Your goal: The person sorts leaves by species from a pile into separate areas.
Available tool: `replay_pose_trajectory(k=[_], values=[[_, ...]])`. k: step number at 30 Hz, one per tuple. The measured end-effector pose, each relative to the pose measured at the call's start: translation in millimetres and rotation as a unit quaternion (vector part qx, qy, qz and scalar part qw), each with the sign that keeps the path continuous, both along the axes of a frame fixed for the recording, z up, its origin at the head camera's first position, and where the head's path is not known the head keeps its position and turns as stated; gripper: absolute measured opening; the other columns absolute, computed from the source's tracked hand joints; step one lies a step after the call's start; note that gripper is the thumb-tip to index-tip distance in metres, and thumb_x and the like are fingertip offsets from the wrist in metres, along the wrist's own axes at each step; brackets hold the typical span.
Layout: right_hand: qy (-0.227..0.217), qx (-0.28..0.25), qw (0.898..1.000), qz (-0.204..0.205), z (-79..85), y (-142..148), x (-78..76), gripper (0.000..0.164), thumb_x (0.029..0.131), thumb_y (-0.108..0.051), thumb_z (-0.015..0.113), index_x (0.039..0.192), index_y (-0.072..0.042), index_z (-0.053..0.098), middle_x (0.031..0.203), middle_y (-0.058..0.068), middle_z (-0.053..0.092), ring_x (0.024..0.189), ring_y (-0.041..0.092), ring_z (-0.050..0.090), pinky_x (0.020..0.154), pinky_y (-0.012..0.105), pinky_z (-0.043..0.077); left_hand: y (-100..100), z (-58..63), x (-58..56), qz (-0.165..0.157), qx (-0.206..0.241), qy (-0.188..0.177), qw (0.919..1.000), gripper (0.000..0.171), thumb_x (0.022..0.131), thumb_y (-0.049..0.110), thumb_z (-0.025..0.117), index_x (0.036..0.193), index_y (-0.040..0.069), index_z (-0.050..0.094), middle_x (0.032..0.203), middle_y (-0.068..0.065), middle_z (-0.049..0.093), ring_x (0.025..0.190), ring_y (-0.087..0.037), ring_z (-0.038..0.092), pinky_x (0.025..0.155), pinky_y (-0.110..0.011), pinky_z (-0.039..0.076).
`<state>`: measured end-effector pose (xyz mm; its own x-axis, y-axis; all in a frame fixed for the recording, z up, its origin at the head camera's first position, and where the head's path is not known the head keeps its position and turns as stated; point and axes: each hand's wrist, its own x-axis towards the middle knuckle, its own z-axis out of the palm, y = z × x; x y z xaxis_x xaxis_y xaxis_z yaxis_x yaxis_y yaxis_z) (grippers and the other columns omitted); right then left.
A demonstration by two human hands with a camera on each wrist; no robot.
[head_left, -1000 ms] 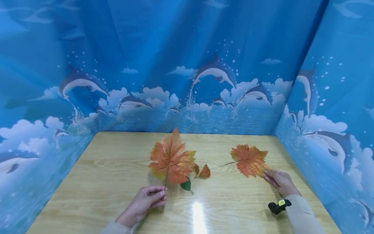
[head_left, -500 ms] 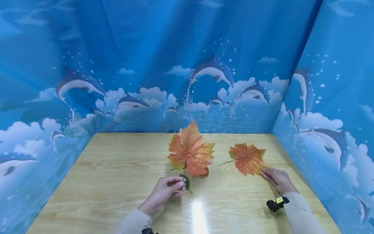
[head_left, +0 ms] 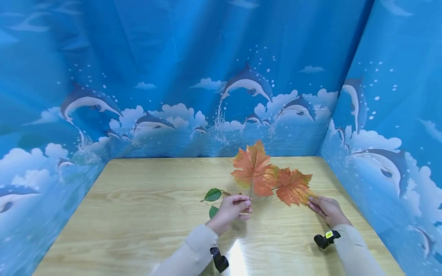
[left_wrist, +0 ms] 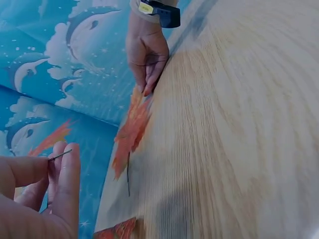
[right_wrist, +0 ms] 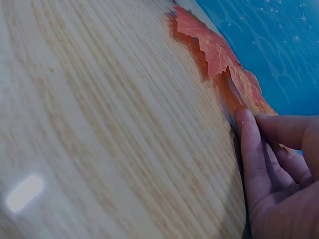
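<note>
My left hand [head_left: 232, 212] pinches the thin stem of an orange maple leaf [head_left: 253, 168], held upright above the table. A second orange maple leaf [head_left: 292, 186] is gripped at its yellowish tip by my right hand [head_left: 329, 211]; its stem points left, and in the head view the first leaf overlaps that stem. The left wrist view shows the pinched stem [left_wrist: 61, 155] between thumb and fingers. In the right wrist view, thumb and fingertips hold the edge of the right maple leaf [right_wrist: 219, 50], low over the table.
Small green leaves [head_left: 212, 194] lie on the wooden table [head_left: 145, 214] left of my left hand. A reddish leaf [left_wrist: 117, 230] shows at the bottom of the left wrist view. Blue dolphin-printed curtains [head_left: 165, 76] stand behind and beside the table.
My left hand has moved right with its maple leaf, passing over the small leaves and coming up to the right maple leaf. The right hand has stayed nearly in place.
</note>
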<state>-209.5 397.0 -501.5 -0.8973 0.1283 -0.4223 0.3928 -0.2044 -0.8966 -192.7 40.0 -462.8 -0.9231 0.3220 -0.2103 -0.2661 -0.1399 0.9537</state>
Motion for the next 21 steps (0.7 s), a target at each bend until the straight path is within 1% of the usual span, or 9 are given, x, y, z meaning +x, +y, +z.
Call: replay_pose_trajectory(k=[2,7,10,13,14,15,17,19,21], values=[[-0.003,-0.001,1.0,0.003,0.1,0,-0.3,0.072,0.095,0.002,0.054,0.146,0.013,0.005,0.082,-0.004,0.068,0.078,0.005,0.068,0.082,0.02,0.055,11,0.2,-5.5,0.003,-0.002,-0.005,1.0,0.025,0.093,0.005,0.06,0.116,-0.005,0.062,0.097,-0.017,0.067,0.074,-0.013,0.065,0.071,-0.033,0.059],[-0.004,-0.005,1.0,0.003,0.6,-1,-0.4,0.073,0.095,0.002,0.053,0.146,0.013,0.003,0.081,-0.003,0.068,0.078,0.006,0.068,0.081,0.02,0.055,37,0.0,-16.8,0.011,0.005,-0.025,0.9996,0.025,0.094,0.007,0.06,0.116,-0.004,0.063,0.096,-0.012,0.068,0.074,-0.012,0.065,0.071,-0.031,0.059],[-0.005,-0.005,1.0,-0.001,0.4,-1,-0.1,0.059,0.094,0.003,0.054,0.143,0.013,0.022,0.081,-0.001,0.069,0.077,0.007,0.069,0.081,0.021,0.055,50,-1.6,-22.6,0.015,0.018,-0.047,0.9986,0.024,0.094,0.008,0.06,0.116,-0.003,0.064,0.099,-0.011,0.069,0.074,-0.011,0.066,0.072,-0.03,0.059],[-0.004,-0.007,1.0,-0.002,-0.1,-1,-0.1,0.036,0.093,0.003,0.055,0.126,0.009,0.041,0.081,0.0,0.069,0.077,0.007,0.069,0.08,0.022,0.055,60,-2.4,-27.8,0.025,0.027,-0.071,0.9968,0.023,0.093,0.007,0.061,0.115,-0.002,0.065,0.102,-0.013,0.07,0.071,-0.01,0.066,0.072,-0.029,0.059],[-0.004,-0.006,1.0,-0.001,-0.1,-1,-0.2,0.031,0.093,0.003,0.056,0.121,0.007,0.044,0.081,0.0,0.069,0.077,0.008,0.069,0.08,0.022,0.056,64,-3.3,-29.2,0.032,0.027,-0.075,0.9963,0.022,0.093,0.006,0.061,0.113,-0.002,0.066,0.101,-0.014,0.07,0.069,-0.009,0.066,0.071,-0.029,0.059],[-0.003,-0.005,1.0,0.0,-0.2,-1,-0.2,0.03,0.093,0.003,0.055,0.121,0.007,0.044,0.081,0.0,0.069,0.077,0.007,0.068,0.079,0.021,0.056,68,-4.7,-30.5,0.039,0.028,-0.079,0.9957,0.021,0.093,0.005,0.061,0.112,-0.002,0.066,0.099,-0.013,0.07,0.067,-0.009,0.065,0.07,-0.029,0.059],[-0.001,-0.003,1.0,0.004,0.2,-1,-0.3,0.04,0.094,0.003,0.054,0.13,0.011,0.038,0.081,-0.001,0.069,0.077,0.007,0.068,0.079,0.021,0.055,74,-8.4,-33.0,0.052,0.03,-0.086,0.9945,0.02,0.093,0.004,0.061,0.111,-0.002,0.066,0.096,-0.013,0.07,0.065,-0.008,0.064,0.069,-0.029,0.059],[0.002,-0.002,1.0,0.007,0.5,-2,-0.2,0.057,0.095,0.002,0.053,0.142,0.013,0.024,0.081,-0.003,0.07,0.077,0.006,0.068,0.079,0.02,0.055,80,-13.9,-34.5,0.064,0.031,-0.09,0.9934,0.019,0.092,0.003,0.061,0.11,-0.003,0.066,0.093,-0.012,0.069,0.064,-0.008,0.063,0.069,-0.03,0.059],[0.003,-0.002,1.0,0.01,0.5,-2,-0.1,0.07,0.095,0.002,0.052,0.147,0.012,0.006,0.081,-0.004,0.07,0.077,0.005,0.068,0.079,0.019,0.055,86,-20.7,-34.9,0.074,0.027,-0.09,0.9929,0.02,0.092,0.003,0.06,0.11,-0.004,0.066,0.09,-0.011,0.069,0.063,-0.008,0.062,0.067,-0.029,0.059]])
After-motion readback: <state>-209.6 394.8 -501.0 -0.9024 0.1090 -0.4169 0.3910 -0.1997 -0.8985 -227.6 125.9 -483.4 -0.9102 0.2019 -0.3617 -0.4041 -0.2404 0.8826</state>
